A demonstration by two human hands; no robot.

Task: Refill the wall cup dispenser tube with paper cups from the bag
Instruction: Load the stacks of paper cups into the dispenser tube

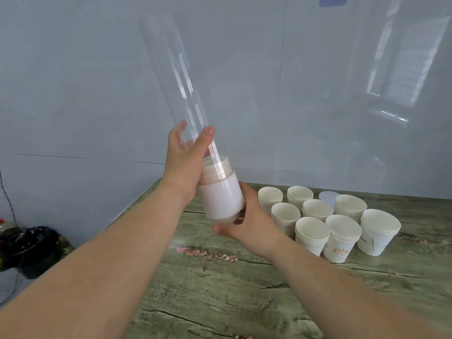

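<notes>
A clear dispenser tube [176, 77] with a white base collar [220, 199] is held tilted above the table, its top leaning left and away. My left hand [183, 167] grips the tube just above the collar. My right hand [247, 221] cups the bottom end of the collar, fingers under it. A few cup rims [217, 171] show inside the tube just above the collar; the rest of the tube looks empty. Several short stacks of white paper cups [310, 231] stand on the table to the right of my hands.
The table [220, 289] has a green wood-grain top and meets a pale wall. A white round lid [327, 195] lies behind the cup stacks. A black bag [29, 245] and a cable sit off the table's left edge.
</notes>
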